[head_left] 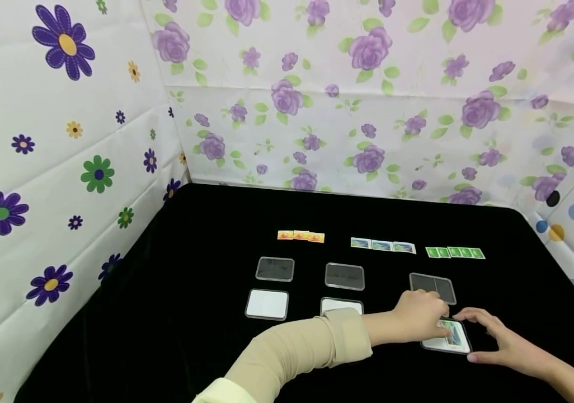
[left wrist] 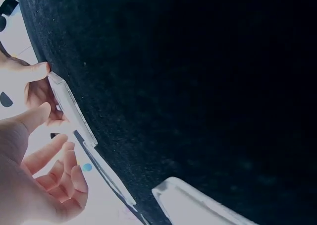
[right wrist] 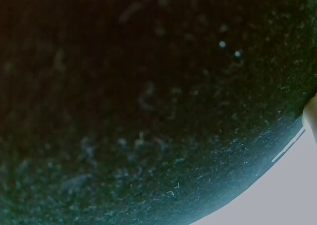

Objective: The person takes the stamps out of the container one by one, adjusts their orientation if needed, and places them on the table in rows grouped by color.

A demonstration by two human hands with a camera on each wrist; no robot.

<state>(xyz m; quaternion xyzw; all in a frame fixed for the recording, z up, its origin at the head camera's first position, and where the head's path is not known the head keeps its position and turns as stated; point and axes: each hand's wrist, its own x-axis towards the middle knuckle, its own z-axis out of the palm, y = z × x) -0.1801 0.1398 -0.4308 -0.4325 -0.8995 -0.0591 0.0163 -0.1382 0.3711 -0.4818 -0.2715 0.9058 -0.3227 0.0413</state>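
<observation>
A shallow clear case with a white inside lies on the black cloth at the near right, a blue picture stamp on its white face. My right hand holds this case by its right end, thumb at the near corner and fingers at the far one. From the left, my left hand reaches over the case, its fingertips at the stamp. In the left wrist view, the left thumb is straight and points at the case while the other fingers bend loosely. The right wrist view shows mostly dark cloth.
Behind the hands lie transparent lids in a row. Two more white cases sit to the left, one partly behind the left sleeve. Farther back are orange stamps, blue stamps and green stamps.
</observation>
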